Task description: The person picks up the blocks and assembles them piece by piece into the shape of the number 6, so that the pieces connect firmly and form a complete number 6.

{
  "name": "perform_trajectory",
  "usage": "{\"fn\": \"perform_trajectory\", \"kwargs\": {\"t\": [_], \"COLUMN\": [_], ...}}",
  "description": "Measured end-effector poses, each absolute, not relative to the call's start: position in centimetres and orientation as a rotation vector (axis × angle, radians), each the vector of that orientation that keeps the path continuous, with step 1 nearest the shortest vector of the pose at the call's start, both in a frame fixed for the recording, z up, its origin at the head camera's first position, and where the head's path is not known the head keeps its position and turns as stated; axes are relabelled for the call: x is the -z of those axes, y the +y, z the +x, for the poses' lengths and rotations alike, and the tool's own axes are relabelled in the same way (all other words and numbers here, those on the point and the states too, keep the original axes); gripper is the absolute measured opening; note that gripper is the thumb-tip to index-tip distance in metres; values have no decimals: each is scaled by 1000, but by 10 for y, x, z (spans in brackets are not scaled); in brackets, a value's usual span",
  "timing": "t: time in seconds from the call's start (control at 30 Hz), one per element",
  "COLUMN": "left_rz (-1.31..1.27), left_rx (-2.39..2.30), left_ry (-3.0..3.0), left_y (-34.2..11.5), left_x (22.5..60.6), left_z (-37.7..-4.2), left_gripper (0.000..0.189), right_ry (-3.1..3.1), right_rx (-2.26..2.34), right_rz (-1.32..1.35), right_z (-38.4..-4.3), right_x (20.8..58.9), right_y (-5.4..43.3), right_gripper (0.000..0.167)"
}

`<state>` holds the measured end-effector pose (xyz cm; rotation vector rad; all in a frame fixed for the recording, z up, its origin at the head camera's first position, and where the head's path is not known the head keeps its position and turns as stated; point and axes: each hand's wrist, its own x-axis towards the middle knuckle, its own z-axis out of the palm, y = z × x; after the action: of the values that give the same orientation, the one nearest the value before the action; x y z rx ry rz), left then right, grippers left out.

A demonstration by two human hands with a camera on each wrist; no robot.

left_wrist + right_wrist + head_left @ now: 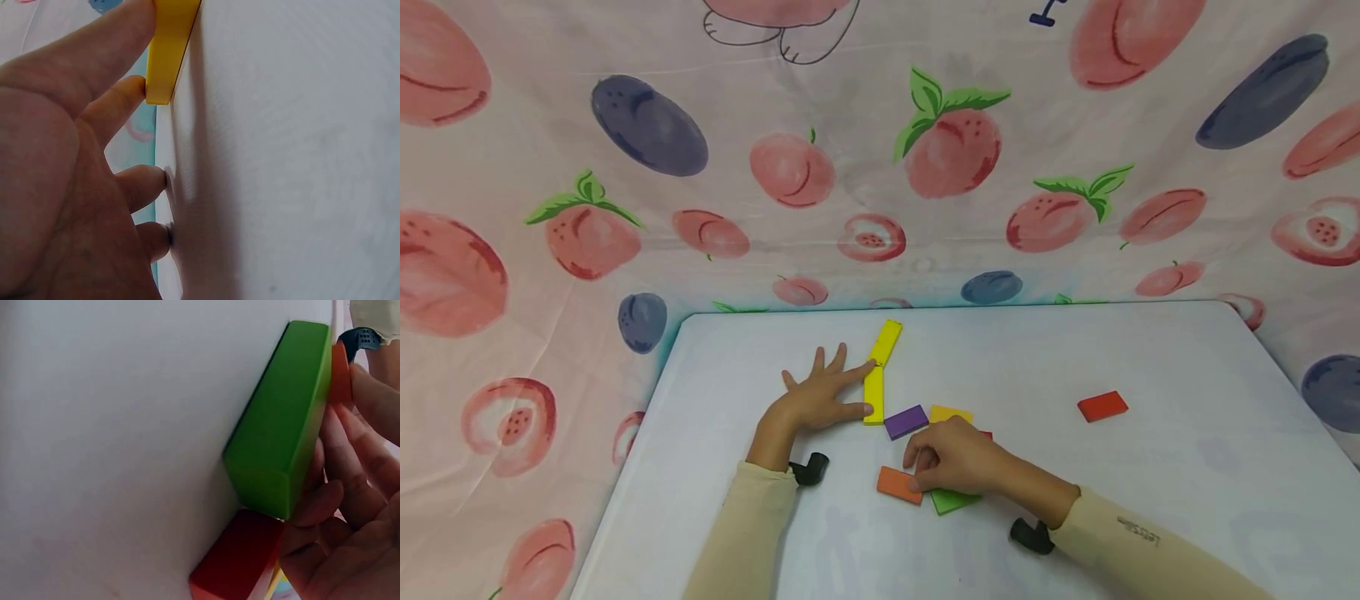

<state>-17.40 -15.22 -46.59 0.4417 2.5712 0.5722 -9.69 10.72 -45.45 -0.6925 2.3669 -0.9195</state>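
Note:
Two yellow blocks (873,395) (169,50) lie end to end on the white table, the far one angled to the right. My left hand (820,398) is spread beside them, thumb on the near block and index fingertip at their joint. With thumb and index finger, my right hand (962,454) pinches an orange block (898,485) (340,374) at its right end. Beneath that hand lies a green block (953,501) (275,419), partly hidden in the head view. A red block (240,556) touches the green one's end, mostly covered from above.
A purple block (906,422) lies between the yellow pair and an orange-yellow block (951,413). Farther right is a separate red block (1102,407). A fruit-patterned cloth (865,167) rises behind the table's (1187,358) far edge.

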Motion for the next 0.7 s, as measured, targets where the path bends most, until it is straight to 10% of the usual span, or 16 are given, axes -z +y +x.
{"fn": "perform_trajectory", "kwargs": {"t": [0.7], "left_rz": [464], "left_rx": [-571], "left_ry": [2574], "left_y": [-152], "left_x": [465], "left_z": [-173], "left_gripper": [73], "right_ry": [2223], "right_rx": [804], "right_rz": [-777], "right_z": [-112], "right_x": [456], "right_y": [97], "right_gripper": [34]}}
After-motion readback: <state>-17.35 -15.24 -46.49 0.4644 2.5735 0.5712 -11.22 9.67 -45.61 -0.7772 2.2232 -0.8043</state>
